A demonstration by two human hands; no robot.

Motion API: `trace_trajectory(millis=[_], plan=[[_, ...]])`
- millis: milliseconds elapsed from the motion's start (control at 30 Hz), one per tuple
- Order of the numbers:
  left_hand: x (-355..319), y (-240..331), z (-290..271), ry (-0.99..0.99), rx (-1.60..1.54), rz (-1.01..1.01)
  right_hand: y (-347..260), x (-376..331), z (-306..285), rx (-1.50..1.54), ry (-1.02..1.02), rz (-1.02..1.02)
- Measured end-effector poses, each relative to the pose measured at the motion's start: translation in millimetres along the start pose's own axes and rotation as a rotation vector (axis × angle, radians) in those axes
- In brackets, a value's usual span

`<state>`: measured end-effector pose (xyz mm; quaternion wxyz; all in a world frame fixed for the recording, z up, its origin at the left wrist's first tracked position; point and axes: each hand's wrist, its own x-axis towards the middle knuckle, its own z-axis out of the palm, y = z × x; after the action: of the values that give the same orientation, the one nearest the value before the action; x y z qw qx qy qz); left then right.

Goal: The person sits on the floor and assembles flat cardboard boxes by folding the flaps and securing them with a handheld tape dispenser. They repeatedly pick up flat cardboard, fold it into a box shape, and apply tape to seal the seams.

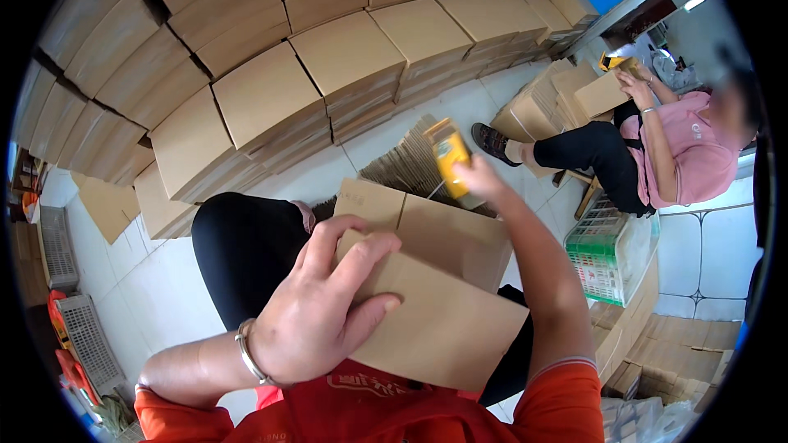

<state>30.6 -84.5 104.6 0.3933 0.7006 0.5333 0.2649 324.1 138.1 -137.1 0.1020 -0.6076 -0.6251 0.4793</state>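
My left hand (324, 291), with a metal bangle at its wrist, grips the upper left edge of a brown cardboard carton piece (443, 320). Its fingers curl over the edge and the thumb presses on the face. Behind that face lies another cardboard panel (460, 238) with a crease; whether both are one piece I cannot tell. My right hand (483, 179) is closed round a yellow handheld tool (450, 160), blurred, its exact kind unclear. The tool is just beyond the panel's far edge, in front of a bundle of flat cardboard sheets (402, 160) standing on edge.
Tall stacks of brown cartons (345, 57) line the far side. At right a seated co-worker (689, 156) in pink holds cardboard and a yellow tool. A green and white plastic crate (599, 258) stands below them. Grey crates (86, 336) sit at left on white floor tiles.
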Motion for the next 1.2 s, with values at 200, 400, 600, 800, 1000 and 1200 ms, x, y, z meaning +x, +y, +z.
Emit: trace_trajectory(millis=[200, 400, 600, 800, 1000, 1200], plan=[[3, -1, 7, 0.039, 0.038, 0.045, -111, -145, -96, 0.504, 0.227, -0.136], [-6, -11, 2, 0.085, -0.01, 0.068, -185, -307, -115, 0.868, -0.07, -0.3], [-3, -20, 12, 0.067, 0.024, 0.068, -199, -344, -74, 0.633, -0.262, -0.131], [-3, -8, 0, 0.243, 0.159, -0.026, -203, -335, -79, 0.533, -0.358, -0.173], [-6, 32, -24, -0.18, -0.92, -0.181, -188, -333, -82, 0.554, -0.36, -0.235], [-3, 35, -11, -0.153, -1.216, -0.272, -194, -334, -81, 0.467, -0.342, -0.234]])
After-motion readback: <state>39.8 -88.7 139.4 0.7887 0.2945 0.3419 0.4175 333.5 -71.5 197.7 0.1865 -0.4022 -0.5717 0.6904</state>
